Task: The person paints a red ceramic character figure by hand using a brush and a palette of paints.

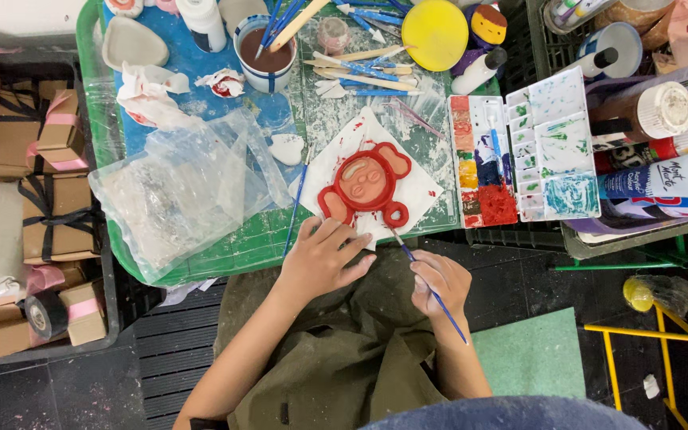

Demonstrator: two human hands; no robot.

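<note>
red clay figure (pixel 365 184) just above both hands, right hand (pixel 438 283) gripping paintbrush (pixel 428 287) (tip at figure), left hand (pixel 322 259) flat, holding nothing

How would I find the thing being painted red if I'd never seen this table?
Start at the green tray. Near its front edge lies a white paper, just above the left hand. On it sits the clay monkey face: red, with round ears, unlike the plain white pieces nearby.

A red-painted clay monkey face (pixel 365 185) lies flat on white paper (pixel 420 191), a thin blue-handled paintbrush (pixel 431 291) touching its lower edge.
</note>
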